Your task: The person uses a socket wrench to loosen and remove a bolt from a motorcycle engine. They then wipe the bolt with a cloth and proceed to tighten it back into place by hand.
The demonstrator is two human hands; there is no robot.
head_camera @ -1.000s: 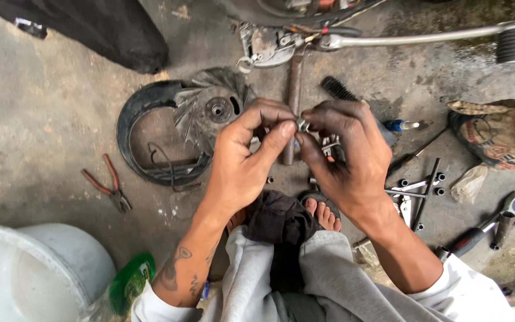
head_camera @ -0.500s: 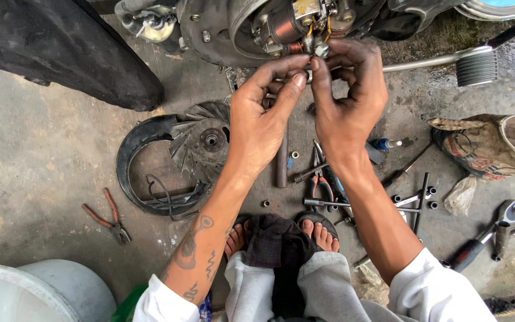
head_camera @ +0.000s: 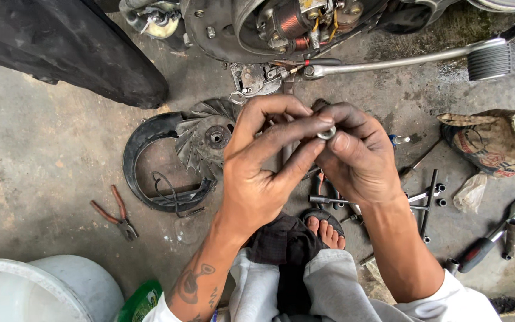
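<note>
At the far left, a white plastic bucket (head_camera: 43,292) sits on the grey concrete floor (head_camera: 37,173). Beside it lie red-handled pliers (head_camera: 114,212). Further right rest a black curved plastic fan shroud (head_camera: 141,161) and a grey metal finned fan wheel (head_camera: 207,140) just beside it. The left hand (head_camera: 263,173) is raised mid-frame, thumb and forefinger pinched on a small silvery metal ring (head_camera: 326,133). The right hand (head_camera: 359,161) meets it there, fingertips closed on the same ring, so both hands touch. Above them is an opened engine with copper coils (head_camera: 287,24), and a chrome kick-start lever (head_camera: 406,59) runs rightward. Below the hands, sandalled toes (head_camera: 326,229) show. Right of them lie a black T-handle socket wrench (head_camera: 427,200), a red-handled ratchet (head_camera: 496,235) and a worn cloth bag (head_camera: 496,140).
</note>
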